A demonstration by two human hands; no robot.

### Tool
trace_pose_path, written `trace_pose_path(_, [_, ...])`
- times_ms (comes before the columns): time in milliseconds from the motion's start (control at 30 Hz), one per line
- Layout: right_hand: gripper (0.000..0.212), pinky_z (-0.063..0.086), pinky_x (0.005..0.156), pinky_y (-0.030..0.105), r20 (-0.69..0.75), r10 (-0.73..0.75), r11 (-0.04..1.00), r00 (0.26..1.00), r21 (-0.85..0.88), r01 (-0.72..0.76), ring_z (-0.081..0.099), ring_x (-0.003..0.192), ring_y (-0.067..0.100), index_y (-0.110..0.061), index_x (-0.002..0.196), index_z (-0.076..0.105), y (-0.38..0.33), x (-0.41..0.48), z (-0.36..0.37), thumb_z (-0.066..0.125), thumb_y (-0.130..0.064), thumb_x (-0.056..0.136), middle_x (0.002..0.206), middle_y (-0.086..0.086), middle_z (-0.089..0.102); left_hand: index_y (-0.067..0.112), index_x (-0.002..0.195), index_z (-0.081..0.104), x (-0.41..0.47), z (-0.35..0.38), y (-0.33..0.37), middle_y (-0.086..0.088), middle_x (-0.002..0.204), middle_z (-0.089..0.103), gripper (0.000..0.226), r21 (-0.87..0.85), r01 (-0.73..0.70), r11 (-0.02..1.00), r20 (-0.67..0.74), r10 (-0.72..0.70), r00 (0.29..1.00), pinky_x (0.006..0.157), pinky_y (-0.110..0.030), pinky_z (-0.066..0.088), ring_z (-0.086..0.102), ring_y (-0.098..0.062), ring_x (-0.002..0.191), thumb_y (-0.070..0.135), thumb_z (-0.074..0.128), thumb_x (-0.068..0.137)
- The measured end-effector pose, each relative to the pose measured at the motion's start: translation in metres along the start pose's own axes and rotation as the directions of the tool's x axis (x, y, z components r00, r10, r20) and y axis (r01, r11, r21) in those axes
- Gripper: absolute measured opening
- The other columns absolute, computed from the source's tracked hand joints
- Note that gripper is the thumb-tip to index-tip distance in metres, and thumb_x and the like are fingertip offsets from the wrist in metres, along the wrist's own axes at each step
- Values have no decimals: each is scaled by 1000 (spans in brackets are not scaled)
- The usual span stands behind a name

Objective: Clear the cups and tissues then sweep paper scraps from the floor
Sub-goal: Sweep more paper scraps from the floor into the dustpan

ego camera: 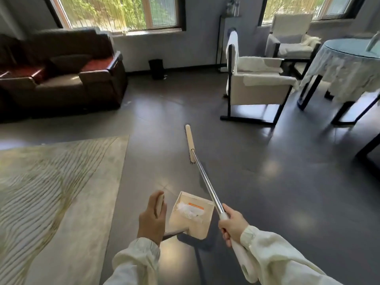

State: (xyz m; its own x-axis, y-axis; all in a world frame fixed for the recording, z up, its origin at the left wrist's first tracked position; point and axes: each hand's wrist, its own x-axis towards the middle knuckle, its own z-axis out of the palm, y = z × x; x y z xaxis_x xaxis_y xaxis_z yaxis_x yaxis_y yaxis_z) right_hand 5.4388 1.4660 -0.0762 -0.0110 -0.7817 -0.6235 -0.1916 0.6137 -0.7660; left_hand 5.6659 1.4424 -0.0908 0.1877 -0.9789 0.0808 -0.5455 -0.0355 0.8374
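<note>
Broom (208,182) shaft within clamped right fingers (226,236), dustpan (202,227) handle mostly hidden inside curled left fingers (154,202), white contents indistinct.

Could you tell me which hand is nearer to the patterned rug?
Left. The left hand, holding the dustpan, is just right of the rug; the right hand, on the broom, is farther right, beyond the dustpan.

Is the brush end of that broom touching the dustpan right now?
Apart. In the head view the broom head is far out ahead, with a wide stretch of bare floor between it and the dustpan.
</note>
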Motion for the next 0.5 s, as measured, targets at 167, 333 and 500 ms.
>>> trace_pose_path(167, [64, 36, 36, 20, 21, -24, 1000, 999, -7, 24, 37, 35, 9, -21, 147, 28, -109, 135, -15, 40, 2, 88, 52, 4, 43, 56, 101, 46, 150, 14, -18, 14, 75, 62, 41, -3, 31, 1000, -61, -31, 998, 54, -19, 47, 61, -10, 59, 19, 60, 91])
trace_pose_path(333, [71, 37, 36, 20, 74, -61, 996, 995, -65, 66, 39, 34, 9, -23, 151, 23, -221, 278, -29, 42, 3, 87, 55, 5, 46, 65, 98, 45, 305, 25, -25, 3, 68, 60, 46, -41, 134, 990, -156, -139, 978, 55, -44, 51, 59, -22, 60, 21, 60, 91])
trace_pose_path(500, [72, 38, 35, 20, 124, -58, 990, 991, -124, 73, 39, 34, 11, -22, 150, 23, -343, 403, -21, 42, 6, 86, 55, 8, 45, 70, 99, 41, 452, 11, -25, -6, 78, 63, 48, -33, 204, 978, -214, -207, 955, 65, -45, 54, 60, -29, 71, 25, 57, 92])
